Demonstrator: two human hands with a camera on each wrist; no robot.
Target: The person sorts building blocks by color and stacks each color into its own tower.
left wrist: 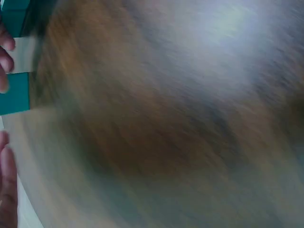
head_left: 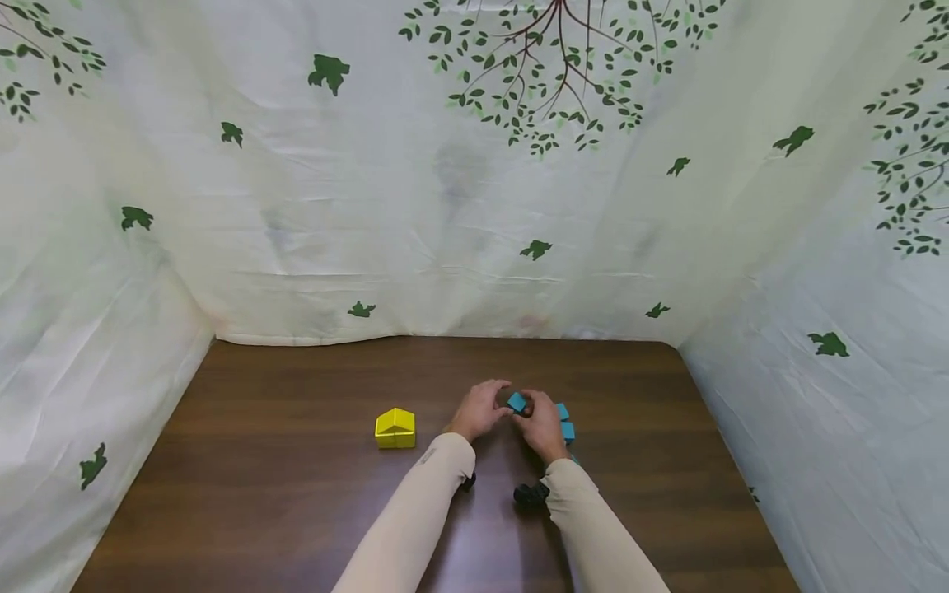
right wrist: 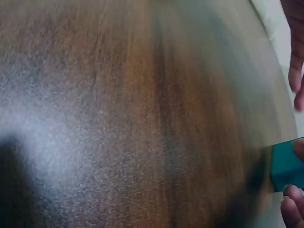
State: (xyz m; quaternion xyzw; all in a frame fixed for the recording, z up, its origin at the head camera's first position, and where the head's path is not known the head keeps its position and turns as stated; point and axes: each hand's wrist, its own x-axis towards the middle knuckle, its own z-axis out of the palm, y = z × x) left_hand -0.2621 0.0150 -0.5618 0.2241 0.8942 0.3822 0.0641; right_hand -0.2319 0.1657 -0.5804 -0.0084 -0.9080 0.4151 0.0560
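In the head view, my right hand [head_left: 543,424] pinches a small blue block [head_left: 517,402] over the table. The same block [right wrist: 286,164] shows in the right wrist view between thumb and fingertips. My left hand [head_left: 480,410] is just left of the block, its fingers loosely curved toward it. In the left wrist view, my left fingers [left wrist: 7,185] look apart from the block [left wrist: 18,95]. More blue blocks [head_left: 567,431] lie right of my right hand, partly hidden by it.
Yellow blocks [head_left: 395,430] stand together on the brown wooden table [head_left: 296,494], left of my left hand, with a peaked top. A pale cloth [head_left: 445,206] printed with leaves hangs behind the table and along both sides.
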